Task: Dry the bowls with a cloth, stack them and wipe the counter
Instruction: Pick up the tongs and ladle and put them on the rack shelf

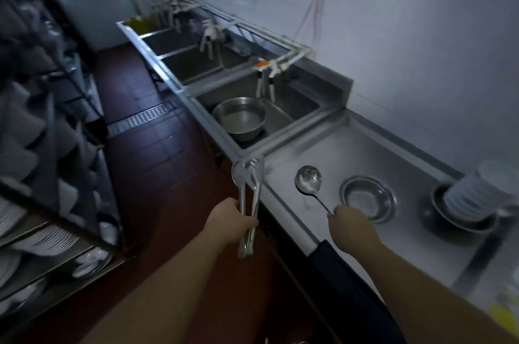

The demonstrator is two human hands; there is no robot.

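**Head view: both hands full of utensils, bowls not yet dried**

Head camera looks down a steel counter (365, 253) beside a row of sinks. The left hand (229, 221) is curled round a pair of metal tongs (248, 197), whose tips reach toward the counter's front edge. The right hand (352, 224) pinches the thin handle of a ladle (308, 179), its scoop resting on the counter just left of a shallow metal bowl (368, 199). A deeper bowl (240, 117) sits in the nearest sink basin (303, 107). At the far right, a stack of white dishes (477, 197) leans in a dark dish.

No cloth shows anywhere, though the blurred yellow patch at the lower right corner might be one; I cannot tell.

To do this step well, I would park the tongs and ladle together well away from the shallow bowl, so the surface beside it is free for stacking and wiping. Set them down gently; steel on steel slides easily. Then fetch a cloth before lifting any bowl, since wet metal is slippery in bare fingers.
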